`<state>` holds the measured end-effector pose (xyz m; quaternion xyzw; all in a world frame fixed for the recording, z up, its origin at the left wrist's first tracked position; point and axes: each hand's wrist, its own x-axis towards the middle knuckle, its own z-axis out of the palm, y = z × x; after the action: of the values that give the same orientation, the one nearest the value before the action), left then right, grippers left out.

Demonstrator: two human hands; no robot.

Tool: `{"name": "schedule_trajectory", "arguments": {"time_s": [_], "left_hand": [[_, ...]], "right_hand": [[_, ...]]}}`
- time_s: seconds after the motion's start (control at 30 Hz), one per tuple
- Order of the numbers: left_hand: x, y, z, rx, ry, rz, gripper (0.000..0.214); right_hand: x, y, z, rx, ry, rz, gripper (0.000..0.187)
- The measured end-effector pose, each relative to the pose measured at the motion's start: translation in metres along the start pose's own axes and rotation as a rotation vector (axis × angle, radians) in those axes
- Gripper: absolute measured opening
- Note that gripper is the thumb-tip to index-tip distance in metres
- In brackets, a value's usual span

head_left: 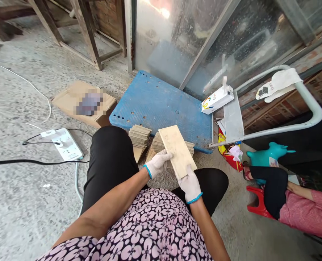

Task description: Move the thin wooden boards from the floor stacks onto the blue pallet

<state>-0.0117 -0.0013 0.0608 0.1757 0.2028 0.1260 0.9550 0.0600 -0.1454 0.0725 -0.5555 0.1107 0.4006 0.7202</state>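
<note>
A flat, pale rectangular board [177,146] is held tilted above my lap between both hands. My left hand [159,163], in a white knit glove with a blue cuff, grips its left edge with the thumb on top. My right hand [190,185], gloved the same way, is closed on the near right corner. Just beyond my knees stand stacks of similar thin boards, one on the left [140,136] and more [157,143] partly hidden behind the held board.
A blue platform cart [161,98] with a metal handle [313,105] lies ahead, carrying a white tissue pack [217,99]. On the left are a cardboard box [68,99], a power strip [65,145] and cables. Another person [293,203] sits at the right near a red stool [258,203].
</note>
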Motion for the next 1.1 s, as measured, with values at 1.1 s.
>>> {"name": "schedule_trajectory", "arguments": {"time_s": [1.1], "left_hand": [[-0.007,-0.001,-0.003,0.208,0.019,-0.033,0.038]], "right_hand": [[-0.005,-0.02,0.047,-1.426,0.104,-0.318,0.12]]}}
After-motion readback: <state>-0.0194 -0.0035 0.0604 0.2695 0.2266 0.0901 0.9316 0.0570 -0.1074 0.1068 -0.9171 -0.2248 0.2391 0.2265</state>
